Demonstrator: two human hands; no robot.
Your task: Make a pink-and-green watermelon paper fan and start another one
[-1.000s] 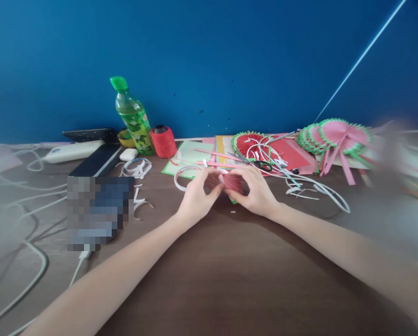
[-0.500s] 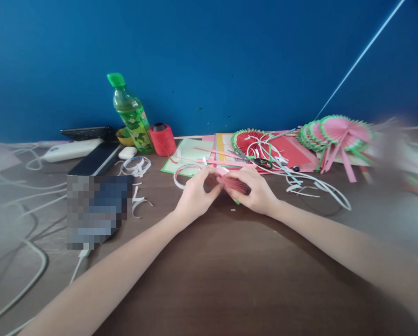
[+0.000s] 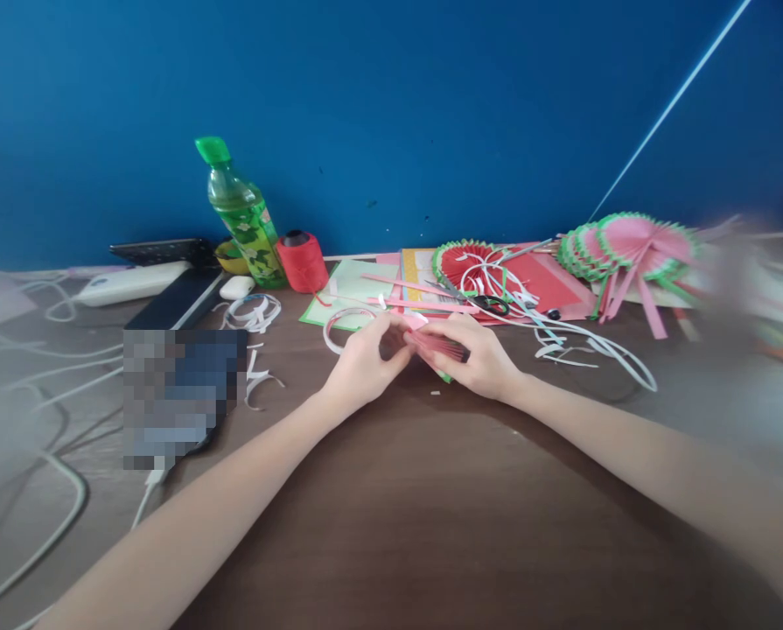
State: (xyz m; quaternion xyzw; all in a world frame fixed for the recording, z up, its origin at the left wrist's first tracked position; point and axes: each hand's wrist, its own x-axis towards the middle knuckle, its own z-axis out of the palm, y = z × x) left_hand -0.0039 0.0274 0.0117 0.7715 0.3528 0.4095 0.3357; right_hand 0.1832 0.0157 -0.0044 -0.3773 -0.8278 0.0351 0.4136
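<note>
Both of my hands meet over the brown table (image 3: 430, 525) and pinch one pleated red paper piece (image 3: 438, 344) with a green edge. My left hand (image 3: 361, 367) grips its left end with curled fingers. Its right part is pressed flat between the thumb and fingers of my right hand (image 3: 483, 360). Just behind my hands lie scissors (image 3: 486, 304), pink paper strips (image 3: 417, 306) and a finished red watermelon-style paper fan (image 3: 464, 262).
A green bottle (image 3: 240, 214) and a red thread spool (image 3: 303, 261) stand at the blue wall. Pink and green paper fans (image 3: 627, 249) lie back right. White paper strips (image 3: 588, 350) curl around. A pixelated device (image 3: 181, 394), a phone (image 3: 178, 302) and white cables (image 3: 43, 385) fill the left.
The pleated red paper has been squeezed from a spread, upright fan shape into a flatter bundle between my hands. My hands stay in nearly the same place.
</note>
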